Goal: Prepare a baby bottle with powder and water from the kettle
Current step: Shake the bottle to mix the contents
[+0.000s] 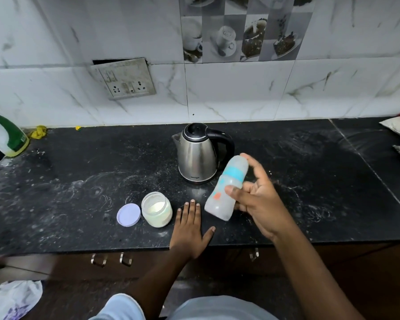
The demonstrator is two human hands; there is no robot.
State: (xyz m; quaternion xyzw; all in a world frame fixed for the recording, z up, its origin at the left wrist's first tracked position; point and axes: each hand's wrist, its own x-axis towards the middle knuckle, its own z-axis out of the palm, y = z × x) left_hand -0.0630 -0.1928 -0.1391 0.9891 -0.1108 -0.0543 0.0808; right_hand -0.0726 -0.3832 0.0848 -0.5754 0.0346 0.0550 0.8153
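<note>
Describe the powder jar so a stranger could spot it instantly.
Find the steel kettle on the black counter. In front of it, the powder jar stands between a lilac lid and the left hand. It alone is squat, open-topped, with pale powder inside.

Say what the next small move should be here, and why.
Probably bring the left hand up to uncap the baby bottle: the right hand holds it tilted with its top on, and the powder jar stands open.

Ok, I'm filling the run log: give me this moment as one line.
right hand holds bottle, tilted | left hand flat on counter | jar open, lid beside it | kettle upright behind
</note>
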